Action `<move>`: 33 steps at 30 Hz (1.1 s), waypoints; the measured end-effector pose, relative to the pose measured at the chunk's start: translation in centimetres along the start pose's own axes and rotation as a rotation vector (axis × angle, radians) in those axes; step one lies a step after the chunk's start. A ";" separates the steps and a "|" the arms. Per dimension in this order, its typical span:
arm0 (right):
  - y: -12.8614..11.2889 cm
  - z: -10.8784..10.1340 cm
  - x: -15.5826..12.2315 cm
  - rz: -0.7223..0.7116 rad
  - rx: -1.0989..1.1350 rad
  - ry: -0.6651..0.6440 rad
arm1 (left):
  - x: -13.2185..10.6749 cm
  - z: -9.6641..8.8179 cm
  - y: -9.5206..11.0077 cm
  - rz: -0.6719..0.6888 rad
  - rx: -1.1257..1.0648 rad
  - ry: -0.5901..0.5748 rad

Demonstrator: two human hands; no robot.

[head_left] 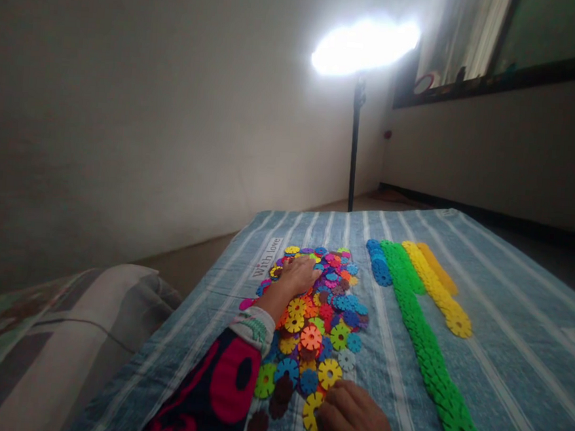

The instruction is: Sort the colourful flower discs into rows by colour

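A pile of flat, notched plastic snowflake discs [311, 338] in many colours lies on a striped blue cloth [381, 353]. My left hand [299, 274] reaches over the far part of the pile, palm down, with its fingers stretched out onto the discs. Close to me, at the near right edge of the pile, my right hand [354, 420] is curled, its fingers bent around a yellow snowflake disc [312, 413] that shows at its left side. Its fingertips are partly hidden. Another yellow disc [329, 374] lies just beyond that hand.
Right of the pile run overlapping rows of discs: a short blue row [381, 269], a long green row [426, 350], a yellow row [435, 285] and an orange row [439, 269]. A bright lamp on a stand [354, 148] rises behind the cloth. Grey fabric [77, 332] lies at left.
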State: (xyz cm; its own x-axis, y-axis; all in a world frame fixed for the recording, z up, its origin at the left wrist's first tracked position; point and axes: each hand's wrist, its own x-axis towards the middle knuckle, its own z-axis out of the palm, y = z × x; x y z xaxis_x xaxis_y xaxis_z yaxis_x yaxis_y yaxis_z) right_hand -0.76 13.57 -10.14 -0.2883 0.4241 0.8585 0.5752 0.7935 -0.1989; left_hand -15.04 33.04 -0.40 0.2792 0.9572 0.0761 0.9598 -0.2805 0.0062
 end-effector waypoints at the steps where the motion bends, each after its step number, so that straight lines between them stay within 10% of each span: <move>1: 0.0 0.0 0.0 -0.006 -0.001 -0.007 | -0.3 0.3 0.0 -0.007 0.010 -0.014; 9: 0.1 0.0 0.1 -0.025 0.012 -0.031 | -3.6 0.4 0.6 0.027 0.028 0.000; 21: -0.2 -0.3 0.4 0.002 0.008 -0.044 | -1.7 1.7 0.3 -0.060 0.011 0.017; 33: -0.4 -0.8 0.9 0.024 0.033 -0.043 | -7.0 0.0 1.1 0.063 -0.049 0.121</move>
State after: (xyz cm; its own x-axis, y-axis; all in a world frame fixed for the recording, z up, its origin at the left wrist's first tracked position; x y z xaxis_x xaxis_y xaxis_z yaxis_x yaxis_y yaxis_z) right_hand -0.66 13.27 -8.95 -0.3077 0.4606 0.8326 0.5572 0.7965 -0.2347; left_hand -15.94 26.05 -0.93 0.3305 0.9230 0.1971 0.9373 -0.3455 0.0463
